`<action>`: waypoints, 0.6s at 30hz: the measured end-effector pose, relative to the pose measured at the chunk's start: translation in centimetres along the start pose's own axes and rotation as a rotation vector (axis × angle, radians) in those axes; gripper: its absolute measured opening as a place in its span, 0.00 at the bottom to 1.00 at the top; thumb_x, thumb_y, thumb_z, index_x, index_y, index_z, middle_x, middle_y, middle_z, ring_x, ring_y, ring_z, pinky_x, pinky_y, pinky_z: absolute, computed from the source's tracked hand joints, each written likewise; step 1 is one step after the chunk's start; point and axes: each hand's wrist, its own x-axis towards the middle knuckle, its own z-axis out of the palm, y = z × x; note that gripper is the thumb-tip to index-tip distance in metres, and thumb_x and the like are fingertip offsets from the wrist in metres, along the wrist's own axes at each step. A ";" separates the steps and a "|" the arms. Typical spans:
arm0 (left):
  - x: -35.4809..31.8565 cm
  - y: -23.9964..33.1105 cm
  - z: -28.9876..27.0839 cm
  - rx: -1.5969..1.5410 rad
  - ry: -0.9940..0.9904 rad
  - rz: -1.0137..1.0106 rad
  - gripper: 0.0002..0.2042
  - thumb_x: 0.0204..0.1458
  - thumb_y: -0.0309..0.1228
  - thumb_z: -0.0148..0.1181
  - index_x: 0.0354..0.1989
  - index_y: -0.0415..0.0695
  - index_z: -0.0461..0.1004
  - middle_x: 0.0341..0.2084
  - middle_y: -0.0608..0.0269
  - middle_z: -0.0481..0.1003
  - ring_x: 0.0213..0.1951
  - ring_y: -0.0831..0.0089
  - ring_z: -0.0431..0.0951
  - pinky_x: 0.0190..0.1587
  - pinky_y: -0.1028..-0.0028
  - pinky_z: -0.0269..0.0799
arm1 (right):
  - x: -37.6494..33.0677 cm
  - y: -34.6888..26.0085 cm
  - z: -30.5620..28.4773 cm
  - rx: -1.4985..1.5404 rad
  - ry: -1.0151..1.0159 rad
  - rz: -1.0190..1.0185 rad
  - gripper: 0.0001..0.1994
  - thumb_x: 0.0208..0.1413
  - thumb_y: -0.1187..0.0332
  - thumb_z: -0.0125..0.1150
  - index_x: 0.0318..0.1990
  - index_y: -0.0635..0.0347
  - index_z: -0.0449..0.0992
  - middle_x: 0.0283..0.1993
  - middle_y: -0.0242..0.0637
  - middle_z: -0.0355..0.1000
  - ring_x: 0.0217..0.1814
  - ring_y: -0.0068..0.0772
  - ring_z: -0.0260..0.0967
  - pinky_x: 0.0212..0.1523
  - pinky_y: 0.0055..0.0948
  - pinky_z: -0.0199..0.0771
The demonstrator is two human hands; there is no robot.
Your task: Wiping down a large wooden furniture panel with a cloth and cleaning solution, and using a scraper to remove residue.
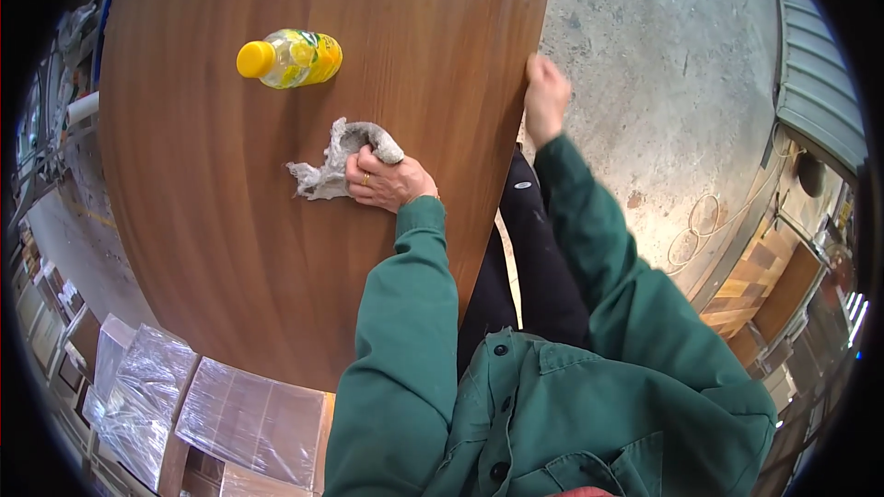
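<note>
A large brown wood-grain panel (230, 248) lies flat in front of me. On its surface, my left hand (391, 182), wearing a ring, is closed around a crumpled, frayed grey-white rag (324, 175). Beyond the rag, a clear bottle (304, 59) with a yellow cap and a yellow lemon-patterned label stands on the panel. Right at the panel's right edge is my right hand (547, 97), its fingers curled closed and slightly blurred. Whatever those fingers hold, if anything, is hidden.
Cardboard boxes (249, 414) wrapped in clear film stand close by at the lower left. Grey concrete floor (654, 83) lies to the right, with a loose pale cord (704, 225) on it. Farther right are a corrugated grey metal panel (810, 64) and wooden boards (750, 276).
</note>
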 end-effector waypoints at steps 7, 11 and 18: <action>-0.2 -0.2 0.0 0.013 -0.028 0.010 0.09 0.46 0.30 0.54 0.35 0.48 0.63 0.37 0.61 0.65 0.39 0.59 0.66 0.38 0.61 0.60 | 4.4 -1.9 1.1 -0.046 -0.064 -0.036 0.14 0.55 0.66 0.49 0.41 0.69 0.72 0.32 0.31 0.71 0.34 0.18 0.62 0.36 0.22 0.64; -0.2 -0.5 -0.1 0.029 -0.045 0.010 0.08 0.47 0.29 0.54 0.34 0.46 0.63 0.37 0.60 0.65 0.41 0.59 0.66 0.41 0.61 0.60 | -3.1 0.3 -0.3 0.261 -0.124 0.093 0.18 0.53 0.71 0.50 0.50 0.71 0.65 0.50 0.42 0.67 0.53 0.27 0.62 0.53 0.24 0.59; -0.7 1.0 0.0 -0.014 -0.089 0.009 0.10 0.48 0.29 0.54 0.35 0.46 0.61 0.39 0.58 0.63 0.43 0.58 0.65 0.42 0.60 0.60 | 16.3 -6.9 2.8 0.189 0.030 -0.054 0.14 0.52 0.65 0.53 0.39 0.68 0.74 0.33 0.28 0.72 0.35 0.16 0.63 0.38 0.19 0.64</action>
